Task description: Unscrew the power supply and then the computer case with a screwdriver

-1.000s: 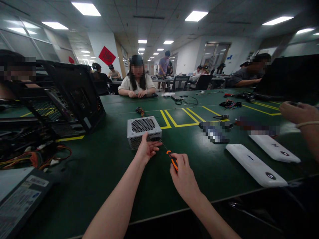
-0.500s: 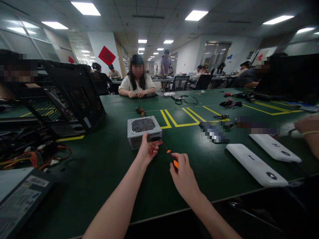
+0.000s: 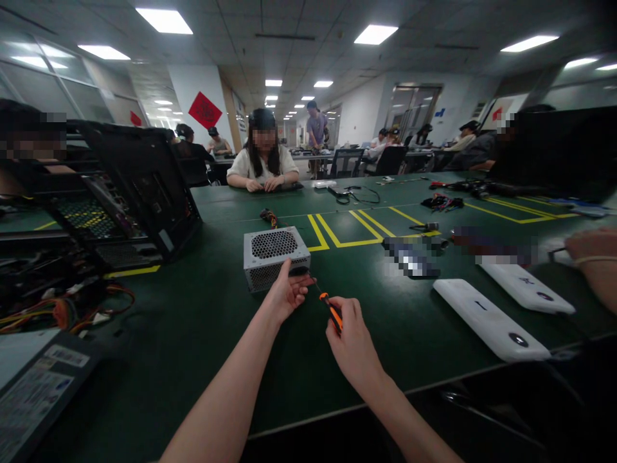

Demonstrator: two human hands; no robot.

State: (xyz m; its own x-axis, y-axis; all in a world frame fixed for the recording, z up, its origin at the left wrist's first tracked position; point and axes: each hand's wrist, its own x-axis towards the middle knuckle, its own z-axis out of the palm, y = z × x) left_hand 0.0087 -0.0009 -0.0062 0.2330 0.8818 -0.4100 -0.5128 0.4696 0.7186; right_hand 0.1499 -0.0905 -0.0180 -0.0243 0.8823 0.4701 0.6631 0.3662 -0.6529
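Observation:
A grey metal power supply unit (image 3: 255, 258) with a honeycomb vent on top stands on the green table, its bundled cables (image 3: 270, 217) behind it. My left hand (image 3: 290, 290) is at its near right side, palm partly turned up. The thumb points up in front of the casing, the index finger stretches right, and the other fingers curl loosely. Whether the hand presses on the casing is unclear. My right hand (image 3: 351, 328) grips an orange and black screwdriver (image 3: 331, 310). Its thin shaft slants up left to my left index fingertip; any screw at the tip is too small to see.
At left stand an open black computer case (image 3: 161, 186), loose wires (image 3: 60, 314) and a labelled metal box (image 3: 41, 392). White oblong devices (image 3: 489, 318) lie at right, near another person's hand (image 3: 592, 247). A person (image 3: 263, 161) sits across the table.
The screwdriver has shifted slightly left and its tip now meets my left index fingertip. The whole view has drifted a little; the power supply unit stays in place on the table.

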